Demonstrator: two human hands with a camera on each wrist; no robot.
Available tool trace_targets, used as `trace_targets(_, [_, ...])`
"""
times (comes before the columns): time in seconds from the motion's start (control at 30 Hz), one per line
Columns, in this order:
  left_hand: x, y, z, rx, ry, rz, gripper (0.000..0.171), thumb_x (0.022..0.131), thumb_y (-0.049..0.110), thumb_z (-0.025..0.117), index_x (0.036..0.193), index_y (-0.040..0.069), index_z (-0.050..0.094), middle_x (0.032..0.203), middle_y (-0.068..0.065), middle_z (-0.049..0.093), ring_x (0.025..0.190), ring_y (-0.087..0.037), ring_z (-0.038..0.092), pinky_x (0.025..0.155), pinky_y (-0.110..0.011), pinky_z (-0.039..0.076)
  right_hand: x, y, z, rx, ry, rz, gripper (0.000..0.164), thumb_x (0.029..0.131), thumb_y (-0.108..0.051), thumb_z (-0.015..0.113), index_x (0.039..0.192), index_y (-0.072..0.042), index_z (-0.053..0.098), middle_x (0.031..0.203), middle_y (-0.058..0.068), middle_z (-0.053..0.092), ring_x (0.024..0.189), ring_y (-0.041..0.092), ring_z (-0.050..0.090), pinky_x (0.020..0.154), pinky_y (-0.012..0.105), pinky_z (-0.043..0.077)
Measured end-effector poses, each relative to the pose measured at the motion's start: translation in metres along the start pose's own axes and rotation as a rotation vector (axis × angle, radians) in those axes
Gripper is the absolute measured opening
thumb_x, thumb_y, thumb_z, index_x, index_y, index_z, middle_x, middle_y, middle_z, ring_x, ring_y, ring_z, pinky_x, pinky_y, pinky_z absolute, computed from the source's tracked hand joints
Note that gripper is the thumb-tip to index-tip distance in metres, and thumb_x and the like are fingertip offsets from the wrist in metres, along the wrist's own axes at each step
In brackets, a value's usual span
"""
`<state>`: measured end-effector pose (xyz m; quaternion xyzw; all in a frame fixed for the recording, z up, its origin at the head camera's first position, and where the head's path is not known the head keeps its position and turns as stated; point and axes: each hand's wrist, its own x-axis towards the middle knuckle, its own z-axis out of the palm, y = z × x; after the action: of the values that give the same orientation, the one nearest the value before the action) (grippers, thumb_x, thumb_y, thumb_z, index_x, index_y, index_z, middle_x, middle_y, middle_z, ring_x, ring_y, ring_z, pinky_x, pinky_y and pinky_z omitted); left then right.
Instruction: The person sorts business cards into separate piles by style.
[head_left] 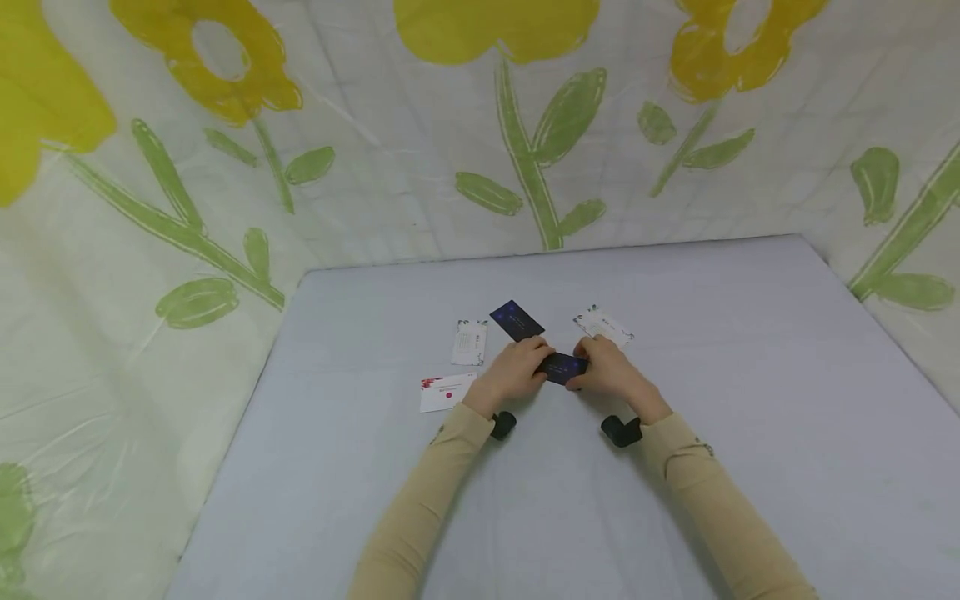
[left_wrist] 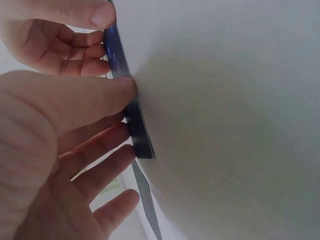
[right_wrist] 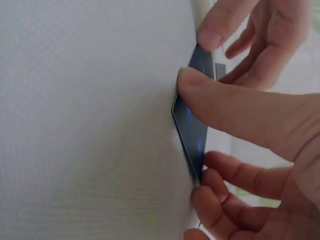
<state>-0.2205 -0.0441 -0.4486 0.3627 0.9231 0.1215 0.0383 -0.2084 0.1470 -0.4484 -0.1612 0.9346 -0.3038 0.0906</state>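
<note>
A dark blue business card with small glowing blue specks lies between the two hands near the middle of the table. My left hand grips its left part, thumb at the near edge and fingers at the far edge. My right hand holds the right end the same way, and in the right wrist view its thumb lies over a corner of the card. Just beyond the left hand lies another dark blue card. A white card with leafy corners sits behind the right hand, partly covered by it.
Left of the hands are a white card with printed lines and a white card with red flowers, the latter beside the left wrist. Black wrist-worn devices hang under both wrists. A flowered curtain borders the pale table.
</note>
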Motion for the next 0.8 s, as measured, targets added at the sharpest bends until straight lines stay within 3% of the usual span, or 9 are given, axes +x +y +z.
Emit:
trace_targets(0.17, [-0.004,-0.004,-0.002,-0.121,-0.036,-0.032,0.041,0.087,0.014,0.064,0.124,0.001,0.054,0.121,-0.011,0.052,0.110,-0.022,0.050,0.096,-0.032,0.039,0.002,0.000,0.000,0.049,-0.023,-0.020,0.046,0.067,-0.016,0.082,0.099,0.006,0.057,0.096,0.019,0.055,0.088,0.030,0.050,0.077,0.041,0.044])
trace_targets(0.3, [-0.009,-0.008,-0.003,-0.184,-0.025,-0.053,0.039,0.085,0.012,0.067,0.121,0.002,0.056,0.117,-0.011,0.053,0.108,-0.021,0.050,0.096,-0.030,0.038,0.003,-0.001,0.001,0.080,-0.025,-0.053,0.045,0.064,-0.010,0.083,0.098,0.003,0.057,0.096,0.017,0.055,0.089,0.029,0.050,0.079,0.042,0.043])
trace_targets(0.47, [-0.014,-0.013,-0.003,-0.239,0.066,-0.065,0.028,0.082,0.007,0.069,0.108,0.006,0.061,0.103,-0.007,0.056,0.096,-0.018,0.052,0.088,-0.029,0.042,0.004,-0.007,0.004,0.117,0.010,-0.088,0.031,0.069,-0.002,0.077,0.092,-0.001,0.055,0.091,0.015,0.054,0.085,0.027,0.048,0.074,0.040,0.041])
trace_targets(0.63, [-0.020,-0.017,-0.005,-0.410,0.144,-0.072,0.020,0.084,0.001,0.064,0.103,0.004,0.063,0.097,-0.008,0.059,0.090,-0.019,0.055,0.081,-0.028,0.045,0.004,-0.011,0.006,0.170,0.054,-0.112,0.014,0.081,0.001,0.065,0.089,-0.003,0.054,0.087,0.013,0.059,0.074,0.022,0.054,0.065,0.033,0.044])
trace_targets(0.8, [-0.028,-0.025,-0.012,-0.536,0.237,-0.067,0.015,0.084,-0.003,0.064,0.099,-0.001,0.066,0.096,-0.011,0.065,0.088,-0.020,0.060,0.076,-0.024,0.048,0.006,-0.015,0.009,0.221,0.119,-0.158,0.007,0.085,-0.001,0.063,0.090,-0.002,0.058,0.085,0.011,0.062,0.074,0.020,0.055,0.066,0.032,0.043])
